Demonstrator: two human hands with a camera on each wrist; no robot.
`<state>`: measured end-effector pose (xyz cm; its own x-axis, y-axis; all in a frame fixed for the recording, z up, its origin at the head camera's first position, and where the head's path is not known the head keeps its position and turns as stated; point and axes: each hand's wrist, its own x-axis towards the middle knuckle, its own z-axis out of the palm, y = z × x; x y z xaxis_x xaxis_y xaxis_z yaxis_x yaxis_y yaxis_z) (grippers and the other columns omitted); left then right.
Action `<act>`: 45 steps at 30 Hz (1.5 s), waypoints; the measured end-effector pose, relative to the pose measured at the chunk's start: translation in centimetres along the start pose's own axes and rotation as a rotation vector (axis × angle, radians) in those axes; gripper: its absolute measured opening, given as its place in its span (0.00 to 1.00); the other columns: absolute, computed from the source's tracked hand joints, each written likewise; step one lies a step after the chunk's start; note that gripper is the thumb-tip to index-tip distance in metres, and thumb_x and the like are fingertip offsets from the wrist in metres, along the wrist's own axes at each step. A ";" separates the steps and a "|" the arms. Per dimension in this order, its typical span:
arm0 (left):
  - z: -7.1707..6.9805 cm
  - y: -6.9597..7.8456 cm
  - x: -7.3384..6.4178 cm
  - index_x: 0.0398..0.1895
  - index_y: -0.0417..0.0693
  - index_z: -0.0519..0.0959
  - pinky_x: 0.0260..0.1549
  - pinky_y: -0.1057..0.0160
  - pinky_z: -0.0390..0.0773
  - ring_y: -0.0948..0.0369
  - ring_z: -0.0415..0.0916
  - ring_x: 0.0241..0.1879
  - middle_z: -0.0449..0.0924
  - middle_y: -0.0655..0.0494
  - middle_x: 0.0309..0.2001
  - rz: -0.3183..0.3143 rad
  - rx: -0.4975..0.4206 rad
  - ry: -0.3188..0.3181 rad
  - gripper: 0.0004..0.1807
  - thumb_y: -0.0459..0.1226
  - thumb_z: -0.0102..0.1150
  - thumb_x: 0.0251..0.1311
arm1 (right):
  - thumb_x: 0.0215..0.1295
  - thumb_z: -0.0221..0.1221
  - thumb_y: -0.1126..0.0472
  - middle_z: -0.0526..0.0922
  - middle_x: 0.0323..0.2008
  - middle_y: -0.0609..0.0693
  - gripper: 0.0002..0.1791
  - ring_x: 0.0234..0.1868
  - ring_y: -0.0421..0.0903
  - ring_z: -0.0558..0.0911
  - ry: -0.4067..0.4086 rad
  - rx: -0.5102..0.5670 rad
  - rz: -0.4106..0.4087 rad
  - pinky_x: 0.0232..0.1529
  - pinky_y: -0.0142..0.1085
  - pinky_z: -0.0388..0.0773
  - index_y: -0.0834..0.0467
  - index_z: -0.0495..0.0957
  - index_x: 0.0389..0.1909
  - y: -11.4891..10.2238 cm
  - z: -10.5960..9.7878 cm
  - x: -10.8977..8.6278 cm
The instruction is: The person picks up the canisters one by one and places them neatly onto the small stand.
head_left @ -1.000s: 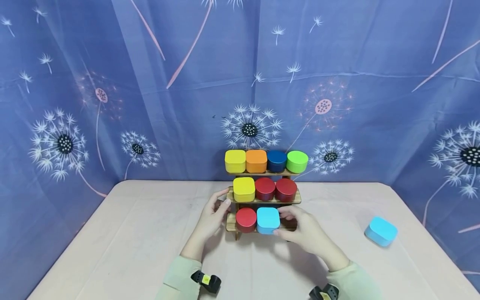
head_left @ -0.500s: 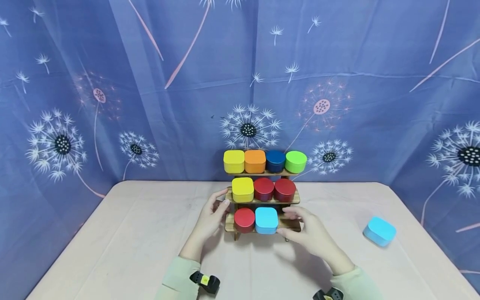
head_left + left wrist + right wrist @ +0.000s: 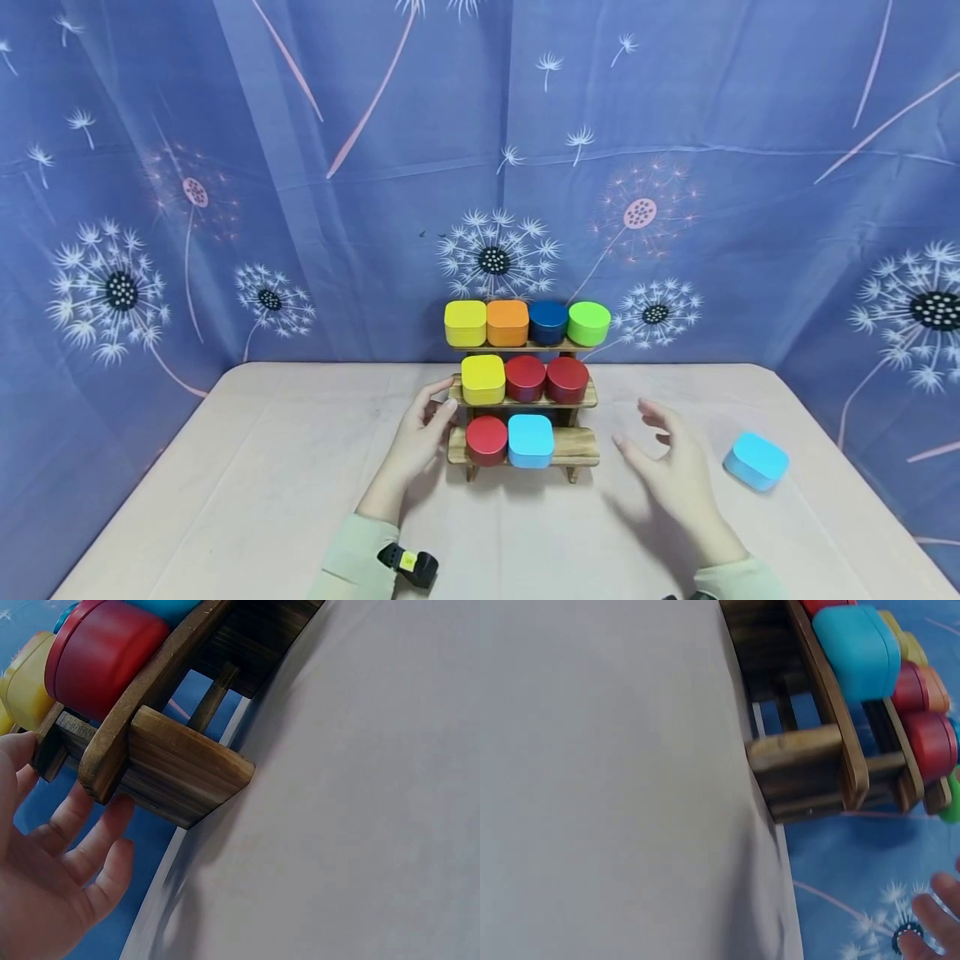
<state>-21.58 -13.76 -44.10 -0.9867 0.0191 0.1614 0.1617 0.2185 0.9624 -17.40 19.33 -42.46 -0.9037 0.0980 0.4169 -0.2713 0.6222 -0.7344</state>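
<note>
A three-tier wooden display rack [image 3: 575, 447] stands at the table's middle. My left hand [image 3: 417, 433] pinches the left end of its middle shelf; in the left wrist view the other fingers [image 3: 97, 844] lie beside the lower shelf. On the bottom shelf sit a round red tin [image 3: 487, 440] and a square light-blue tin [image 3: 531, 441], with bare wood to their right. My right hand [image 3: 675, 467] hovers right of the rack, fingers apart and holding nothing. Farther right, another light-blue tin [image 3: 757, 462] lies on the table.
The middle shelf bears a yellow tin [image 3: 483, 380] and two dark red tins [image 3: 525, 379]. Along the top are yellow, orange [image 3: 507, 323], navy [image 3: 548, 322] and green [image 3: 588, 324] tins. Behind the table [image 3: 300, 467] hangs a blue dandelion-print curtain [image 3: 390, 233].
My right hand has let go of the light-blue tin on the bottom shelf and moved right, away from the rack. The left hand has stayed at the rack's left side.
</note>
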 end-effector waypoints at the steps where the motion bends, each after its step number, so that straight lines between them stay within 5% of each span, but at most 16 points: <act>1: 0.0 0.0 0.0 0.63 0.61 0.68 0.30 0.54 0.78 0.58 0.74 0.34 0.78 0.45 0.35 -0.003 -0.002 -0.001 0.20 0.45 0.49 0.69 | 0.58 0.65 0.57 0.73 0.58 0.60 0.34 0.55 0.52 0.72 0.018 0.015 0.030 0.53 0.41 0.66 0.62 0.65 0.64 0.1 -0.3 0.0; 7: 0.1 0.2 0.0 0.63 0.61 0.68 0.30 0.56 0.78 0.57 0.74 0.35 0.78 0.44 0.36 -0.012 -0.004 -0.005 0.20 0.44 0.49 0.69 | 0.54 0.67 0.61 0.67 0.64 0.58 0.41 0.61 0.52 0.67 0.195 0.084 0.145 0.58 0.39 0.61 0.62 0.59 0.68 1.0 -1.3 0.5; 13: 0.1 0.2 -0.1 0.63 0.62 0.68 0.28 0.56 0.78 0.57 0.74 0.33 0.77 0.44 0.36 -0.022 -0.013 0.003 0.20 0.44 0.50 0.68 | 0.54 0.67 0.61 0.58 0.67 0.59 0.47 0.66 0.57 0.59 0.330 0.153 0.186 0.65 0.54 0.55 0.59 0.50 0.71 2.2 -2.1 1.0; 20: 0.0 0.1 -0.1 0.63 0.62 0.68 0.28 0.56 0.78 0.57 0.74 0.33 0.77 0.45 0.36 -0.026 -0.006 0.002 0.20 0.44 0.50 0.68 | 0.53 0.67 0.60 0.52 0.68 0.56 0.50 0.69 0.53 0.52 0.479 0.197 0.237 0.71 0.44 0.47 0.54 0.46 0.72 3.4 -2.9 1.3; 30: 0.0 0.2 -0.2 0.63 0.61 0.69 0.33 0.54 0.77 0.58 0.74 0.36 0.77 0.45 0.36 -0.017 0.004 0.003 0.20 0.45 0.49 0.68 | 0.55 0.66 0.54 0.46 0.70 0.44 0.49 0.72 0.41 0.45 0.613 0.272 0.467 0.71 0.32 0.39 0.43 0.45 0.71 5.7 -4.6 1.8; 45: 0.2 0.2 -0.3 0.63 0.63 0.68 0.30 0.54 0.78 0.58 0.73 0.36 0.76 0.45 0.36 -0.032 -0.007 0.000 0.20 0.44 0.49 0.69 | 0.55 0.66 0.50 0.41 0.73 0.48 0.50 0.75 0.50 0.41 0.570 0.334 0.684 0.73 0.45 0.35 0.42 0.45 0.72 7.6 -5.3 1.6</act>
<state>-21.27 -13.56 -43.98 -0.9914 0.0120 0.1306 0.1301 0.2125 0.9685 -19.13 28.31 -44.59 -0.6278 0.7780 -0.0263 0.0960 0.0438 -0.9944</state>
